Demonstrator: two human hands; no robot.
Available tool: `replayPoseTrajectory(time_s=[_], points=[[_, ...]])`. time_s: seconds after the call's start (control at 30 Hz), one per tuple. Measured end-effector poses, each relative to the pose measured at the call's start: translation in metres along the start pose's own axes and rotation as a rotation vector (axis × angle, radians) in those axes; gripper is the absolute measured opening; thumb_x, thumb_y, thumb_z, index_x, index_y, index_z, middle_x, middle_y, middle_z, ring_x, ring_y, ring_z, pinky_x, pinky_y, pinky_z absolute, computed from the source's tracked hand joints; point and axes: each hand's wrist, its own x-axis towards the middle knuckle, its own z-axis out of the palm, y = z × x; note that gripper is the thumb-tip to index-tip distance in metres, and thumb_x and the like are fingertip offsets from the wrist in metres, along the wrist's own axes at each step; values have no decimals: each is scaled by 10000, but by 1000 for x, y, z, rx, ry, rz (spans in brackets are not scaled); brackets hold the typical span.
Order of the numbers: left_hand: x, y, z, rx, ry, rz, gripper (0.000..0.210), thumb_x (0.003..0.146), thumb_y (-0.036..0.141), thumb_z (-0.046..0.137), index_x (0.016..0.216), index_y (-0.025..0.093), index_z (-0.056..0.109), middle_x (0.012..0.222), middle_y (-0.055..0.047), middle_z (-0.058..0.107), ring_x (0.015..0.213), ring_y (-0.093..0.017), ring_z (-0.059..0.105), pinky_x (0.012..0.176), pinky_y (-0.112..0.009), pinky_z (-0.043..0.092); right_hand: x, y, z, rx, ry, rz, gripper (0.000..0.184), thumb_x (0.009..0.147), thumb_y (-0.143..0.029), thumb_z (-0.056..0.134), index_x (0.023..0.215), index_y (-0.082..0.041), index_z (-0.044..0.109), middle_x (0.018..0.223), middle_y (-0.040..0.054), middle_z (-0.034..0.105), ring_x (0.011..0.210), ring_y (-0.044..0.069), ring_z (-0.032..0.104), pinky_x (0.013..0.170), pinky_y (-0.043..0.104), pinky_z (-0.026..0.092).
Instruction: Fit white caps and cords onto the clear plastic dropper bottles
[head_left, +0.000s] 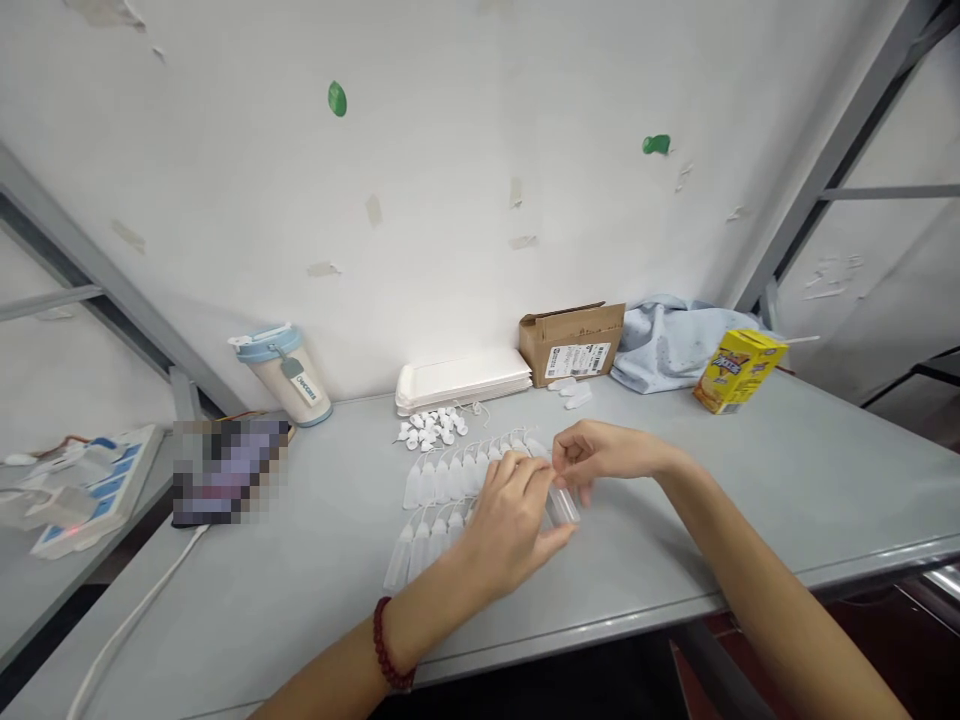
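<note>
Held a clear tube [565, 506] over the surface [337, 530] in a half-closed left hand [514, 510]. Curled the right hand [592, 458] at its top, with a grip too blurry to tell. Risked knocking the stringed tubes [436, 483] by dropping the left hand low. Farther out, saw a brown box [576, 345] and lidded cup [300, 395], both with hidden insides.

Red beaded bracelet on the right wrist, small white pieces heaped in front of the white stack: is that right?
Wrong side: the head view shows the red beaded bracelet on the left wrist. The small white pieces are heaped in front of the white stack.
</note>
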Motion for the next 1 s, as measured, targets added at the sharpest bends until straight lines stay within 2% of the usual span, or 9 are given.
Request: replayPoseTrajectory(time_s=[0.1, 0.2, 0.33, 0.53, 0.7, 0.87, 1.0], points=[[-5, 3, 4, -32, -56, 1, 348, 749, 327, 671, 1031, 165, 547, 1035, -55, 607, 949, -231, 483, 821, -381, 421, -2, 3, -1, -68, -93, 75, 234, 717, -340, 649, 669, -136, 546, 613, 6, 630, 441, 101, 584, 476, 210, 448], [-7, 3, 7, -22, -98, -2, 355, 753, 352, 667, 1033, 165, 554, 1033, -52, 612, 938, -226, 482, 811, -383, 418, -1, 4, 0, -109, -138, 119, 203, 739, -315, 601, 666, -130, 558, 618, 14, 637, 441, 101, 592, 475, 205, 449], [-8, 2, 10, 26, -122, -15, 323, 772, 376, 642, 998, 159, 561, 1010, -51, 614, 934, -226, 481, 803, -386, 413, 2, 4, 2, -143, -146, 153, 183, 722, -297, 580, 666, -122, 578, 629, 20, 644, 452, 104, 593, 492, 218, 469], [-8, 1, 10, 87, -159, -43, 311, 768, 370, 644, 982, 163, 554, 979, -56, 613, 943, -240, 487, 808, -401, 418, 8, 9, 4, -185, -184, 157, 187, 721, -295, 566, 668, -120, 605, 606, 16, 643, 454, 105, 594, 445, 194, 429], [-7, 0, 10, 76, -157, -49, 259, 781, 343, 623, 957, 169, 546, 954, -58, 616, 926, -253, 496, 783, -413, 423, 9, 10, 5, -179, -181, 158, 180, 728, -294, 568, 659, -134, 610, 594, 5, 640, 453, 103, 595, 434, 187, 416], [-9, 2, 12, 75, -158, -46, 290, 766, 338, 644, 981, 173, 539, 977, -59, 609, 935, -253, 491, 785, -408, 425, 10, 9, 7, -191, -192, 149, 180, 736, -293, 560, 660, -135, 606, 599, 6, 642, 458, 105, 598, 441, 192, 415], [-8, 0, 5, 45, -134, -76, 343, 755, 407, 650, 982, 168, 553, 1009, -70, 607, 960, -255, 492, 810, -410, 426, 2, 7, -3, -177, -179, 132, 225, 748, -341, 567, 647, -142, 591, 608, 15, 651, 474, 114, 604, 458, 203, 414]])
